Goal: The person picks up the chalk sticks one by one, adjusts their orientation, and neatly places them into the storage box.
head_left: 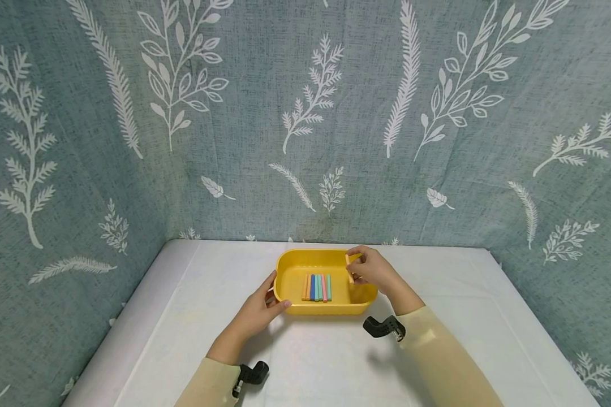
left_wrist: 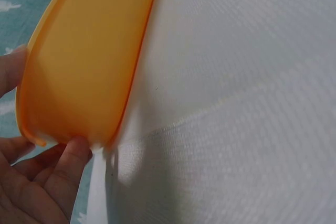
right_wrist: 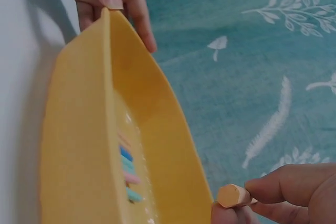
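While left hand point(head_left: 258, 312) grips yellow tray point(head_left: 290, 265), right hand point(head_left: 374, 270) pinches orange chalk point(head_left: 349, 268).

Bright, even light; soft shadows; wrist views blurry (head view fisheye-warped).

Head overview; close wrist views of tray point(head_left: 290, 265).

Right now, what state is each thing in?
Yellow tray: upright on the table, gripped at its left end by the left hand.
Chalk sticks: lying side by side in the tray.
Orange chalk: pinched by the right hand over the tray.
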Tool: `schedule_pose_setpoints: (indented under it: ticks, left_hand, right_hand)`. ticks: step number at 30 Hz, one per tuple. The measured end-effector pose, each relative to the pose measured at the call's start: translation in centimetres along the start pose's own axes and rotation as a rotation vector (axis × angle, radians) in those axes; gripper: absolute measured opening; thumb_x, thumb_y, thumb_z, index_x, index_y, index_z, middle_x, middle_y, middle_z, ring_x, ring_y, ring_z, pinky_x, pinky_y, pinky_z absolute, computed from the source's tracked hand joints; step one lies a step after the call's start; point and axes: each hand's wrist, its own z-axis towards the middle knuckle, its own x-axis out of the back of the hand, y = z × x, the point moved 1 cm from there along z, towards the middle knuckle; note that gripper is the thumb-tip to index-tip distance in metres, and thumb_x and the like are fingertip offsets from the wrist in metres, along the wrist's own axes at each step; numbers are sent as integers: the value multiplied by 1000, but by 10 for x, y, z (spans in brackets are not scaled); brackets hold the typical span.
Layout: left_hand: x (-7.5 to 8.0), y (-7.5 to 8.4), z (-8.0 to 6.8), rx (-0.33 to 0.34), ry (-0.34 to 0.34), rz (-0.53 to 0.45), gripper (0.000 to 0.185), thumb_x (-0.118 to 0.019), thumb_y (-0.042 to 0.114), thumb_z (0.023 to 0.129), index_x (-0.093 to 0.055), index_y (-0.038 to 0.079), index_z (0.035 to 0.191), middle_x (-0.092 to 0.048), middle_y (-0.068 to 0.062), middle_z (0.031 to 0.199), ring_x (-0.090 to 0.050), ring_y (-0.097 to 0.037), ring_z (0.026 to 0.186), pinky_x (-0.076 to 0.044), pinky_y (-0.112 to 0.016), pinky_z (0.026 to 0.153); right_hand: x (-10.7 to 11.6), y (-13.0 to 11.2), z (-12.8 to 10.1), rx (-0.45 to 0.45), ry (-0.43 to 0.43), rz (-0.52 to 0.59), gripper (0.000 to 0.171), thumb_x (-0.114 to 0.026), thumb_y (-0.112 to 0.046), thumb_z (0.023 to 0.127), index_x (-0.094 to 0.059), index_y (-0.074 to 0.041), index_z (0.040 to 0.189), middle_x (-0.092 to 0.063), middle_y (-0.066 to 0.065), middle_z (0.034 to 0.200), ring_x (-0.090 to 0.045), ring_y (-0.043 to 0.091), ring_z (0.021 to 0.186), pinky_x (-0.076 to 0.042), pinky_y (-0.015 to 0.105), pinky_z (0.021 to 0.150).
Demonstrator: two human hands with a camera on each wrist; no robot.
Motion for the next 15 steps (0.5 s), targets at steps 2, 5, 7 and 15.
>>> schedule_pose_setpoints:
  ticks: [2, 5, 7, 15]
  left_hand:
    - [0, 0, 0, 5, 1, 3, 90, -73, 29, 94, -16, 13, 162, -29, -15, 162, -44, -34, 140, -43, -43, 109]
    - [0, -1, 0, 9, 4, 1, 90, -74, 29, 93, -17, 14, 162, -31, -14, 161, -45, -33, 139, -44, -42, 109]
    - [0, 0, 0, 16, 5, -5, 91, -74, 29, 93, -17, 16, 162, -31, -13, 161, -45, -32, 139, -44, -42, 109]
    - [0, -2, 1, -4, 4, 7, 90, -73, 29, 94, -17, 13, 162, -30, -16, 161, -44, -34, 139, -43, -43, 109]
  right_hand:
    - [-6, 1, 3, -1, -2, 5, 45, -64, -3, 97, -51, -2, 140, -61, 15, 98, -60, 23, 75, -62, 37, 73]
    - [-14, 3, 7, -1, 2, 1, 44, -64, -3, 96, -52, -2, 139, -62, 15, 97, -61, 23, 73, -63, 38, 72]
    - [-19, 5, 9, -7, 8, 3, 44, -64, -3, 95, -54, -2, 138, -62, 14, 95, -60, 22, 72, -63, 38, 71]
    - [-33, 11, 16, -44, 21, 26, 42, -65, -2, 94, -56, -1, 135, -61, 14, 91, -58, 21, 68, -62, 34, 65]
